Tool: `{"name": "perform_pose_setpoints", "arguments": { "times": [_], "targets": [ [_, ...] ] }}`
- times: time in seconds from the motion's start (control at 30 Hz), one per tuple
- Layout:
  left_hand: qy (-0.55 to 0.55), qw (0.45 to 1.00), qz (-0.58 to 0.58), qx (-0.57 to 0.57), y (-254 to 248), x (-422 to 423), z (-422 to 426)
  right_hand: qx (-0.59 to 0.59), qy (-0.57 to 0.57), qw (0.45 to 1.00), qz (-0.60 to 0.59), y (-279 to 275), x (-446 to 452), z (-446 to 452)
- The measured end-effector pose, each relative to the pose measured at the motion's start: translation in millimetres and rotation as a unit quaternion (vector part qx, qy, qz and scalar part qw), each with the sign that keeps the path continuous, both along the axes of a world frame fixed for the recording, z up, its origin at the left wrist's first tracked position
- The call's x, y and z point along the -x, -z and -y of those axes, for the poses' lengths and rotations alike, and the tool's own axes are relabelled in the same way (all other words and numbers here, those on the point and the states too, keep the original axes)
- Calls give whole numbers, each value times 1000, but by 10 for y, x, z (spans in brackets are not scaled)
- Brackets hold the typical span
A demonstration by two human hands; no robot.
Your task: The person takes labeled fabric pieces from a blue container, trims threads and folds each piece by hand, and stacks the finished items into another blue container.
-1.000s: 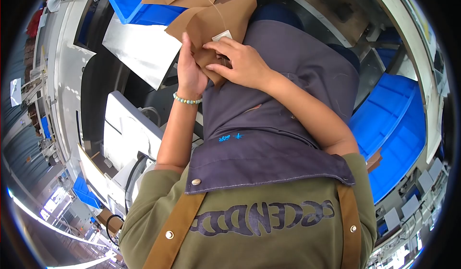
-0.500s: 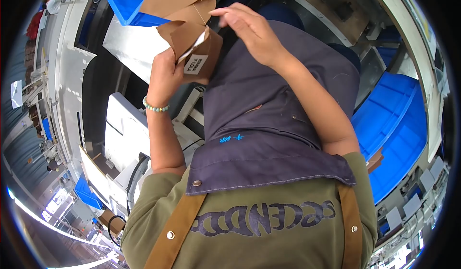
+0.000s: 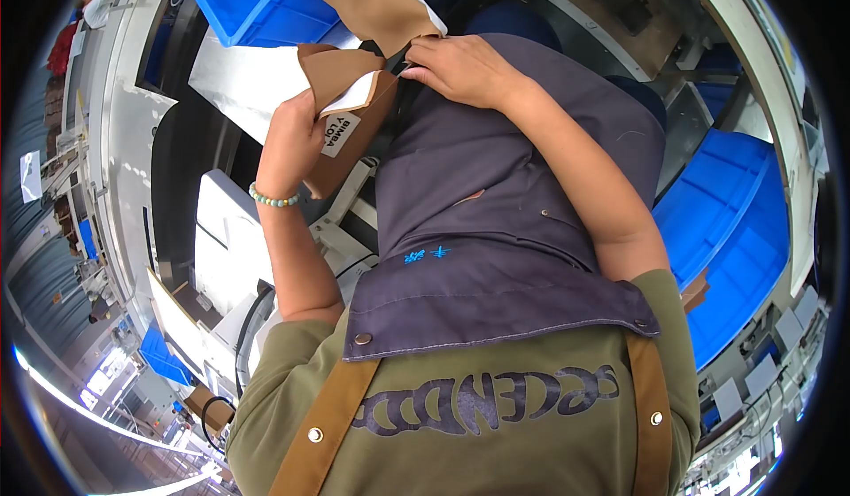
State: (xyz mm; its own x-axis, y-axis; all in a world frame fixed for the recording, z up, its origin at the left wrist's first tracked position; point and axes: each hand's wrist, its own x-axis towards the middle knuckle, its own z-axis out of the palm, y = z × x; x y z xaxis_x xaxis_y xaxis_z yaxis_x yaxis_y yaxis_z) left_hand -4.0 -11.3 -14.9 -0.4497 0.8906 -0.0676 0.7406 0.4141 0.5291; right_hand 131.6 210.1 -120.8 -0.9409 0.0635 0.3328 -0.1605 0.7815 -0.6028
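Note:
My left hand (image 3: pixel 294 142) is closed on a brown, leather-like piece (image 3: pixel 350 155) that has a white inner face and a white "BIMBA Y LOLA" label (image 3: pixel 340 133). Above it, a second brown piece (image 3: pixel 372 5) with a white edge stretches from the blue bin toward my right hand (image 3: pixel 465 71). The fingers of my right hand are pinched together at this upper piece's near corner. Whether the two brown pieces are joined is unclear. My left wrist wears a beaded bracelet (image 3: pixel 274 197).
A blue plastic bin (image 3: pixel 239 9) stands just beyond my left hand, beside a white surface (image 3: pixel 235 84). More blue bins (image 3: pixel 730 230) are at my right side. White machine housing (image 3: pixel 226 239) is near my left forearm. A dark apron (image 3: pixel 522 186) covers my lap.
My right hand has come down and closed at the upper brown piece, which has shifted right. My left hand has moved slightly left and down with the labelled piece, turning it.

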Motion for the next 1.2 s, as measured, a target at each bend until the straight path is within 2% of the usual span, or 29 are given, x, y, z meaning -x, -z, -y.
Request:
{"name": "perform_pose_setpoints", "arguments": {
  "times": [0.2,0.3,0.4,0.47,0.5,0.53,0.57,0.6,0.63,0.7,0.73,0.77,0.8,0.83,0.9,0.97,1.0,1.03,1.17,1.2],
  "targets": [
    [-34,999,-21,18,5,-24,-13,-140,-2,990,-26,109,22,38],
    [-55,998,-26,-2,30,-26,-16,-115,55,991,-36,67,24,76],
    [-113,993,-29,26,131,34,42,-47,119,988,-86,-28,29,83],
    [-167,985,6,-48,323,44,18,221,115,966,-75,-185,14,134],
    [-194,977,23,-85,479,70,15,350,109,928,-66,-309,-7,175],
    [-212,973,53,-74,767,213,122,510,73,855,-55,-443,-48,227],
    [-233,960,95,-120,973,226,119,601,42,795,-68,-598,-126,248],
    [-306,908,241,-154,1106,188,77,684,10,725,-79,-749,-217,259],
    [-370,828,379,-183,1233,139,50,759,-21,645,-88,-824,-273,271],
    [-400,715,514,-253,1238,-72,-106,821,-4,562,-102,-807,-281,301],
    [-389,693,531,-294,1224,-179,-204,851,13,517,-97,-766,-271,319],
    [-395,641,576,-317,1193,-262,-280,878,32,469,-91,-701,-269,347],
    [-384,613,594,-351,1108,-354,-371,849,76,519,-64,-567,-261,387],
    [-372,585,609,-385,1034,-421,-449,802,74,593,-18,-463,-319,413],
    [-353,597,601,-397,1005,-474,-519,699,57,713,12,-344,-328,572],
    [-346,606,587,-410,972,-476,-515,621,51,779,73,-319,-297,742],
    [-348,609,579,-415,949,-487,-503,583,32,809,60,-341,-286,783],
    [-349,613,572,-419,922,-501,-496,580,35,811,66,-351,-279,813],
    [-343,564,562,-499,707,-589,-472,550,51,831,64,-321,-255,844],
    [-334,577,546,-508,709,-606,-454,549,43,833,62,-309,-250,841]
  ]
}}
